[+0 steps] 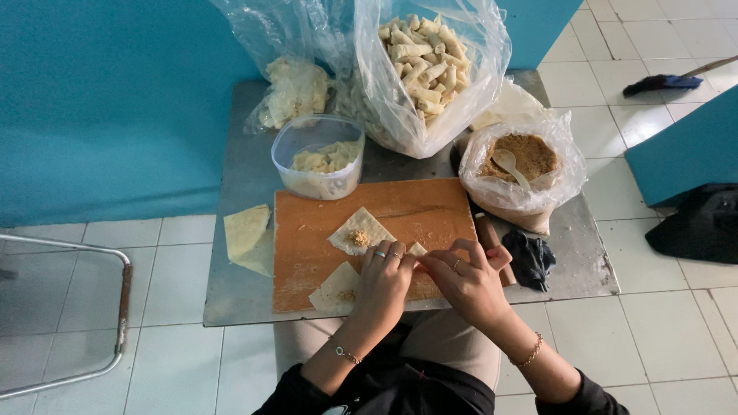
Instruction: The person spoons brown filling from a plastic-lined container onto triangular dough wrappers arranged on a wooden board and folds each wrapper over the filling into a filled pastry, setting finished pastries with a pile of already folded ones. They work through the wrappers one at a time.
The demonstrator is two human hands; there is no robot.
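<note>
Wrapper [417, 249] being rolled: a pale pastry sheet, mostly hidden, lies on the board [415, 207] between the two hands, only one corner showing just beyond the fingertips. The left hand [382, 278] is curled over it, fingers pressed together and bent down on the sheet; the right hand [463, 277] meets it from the other side, fingertips pinching the same piece, so that both ends are held at once and the roll stays even. Whether filling is inside cannot be told.

Just beyond the left hand lies a second wrapper [359, 230], flat, with a small heap of brown filling at its centre, laid out within easy reach. A third wrapper [335, 290] lies to the outer side of the left hand, at the board's near edge. Farther out on that side, spare sheets [247, 230] rest on the bare tabletop [231, 300], clear of the work area.

Beyond the board, well away from the hands: a clear tub [318, 157] of pale paste; a large clear bag of rolls [423, 61], open-mouthed to take finished pieces; a smaller bag [292, 91] of wrappers. Beyond the right hand, a filling bag [523, 165] holds brown crumbs and a white spoon [509, 164]. A dark cloth [530, 257] lies just outside the right hand.
</note>
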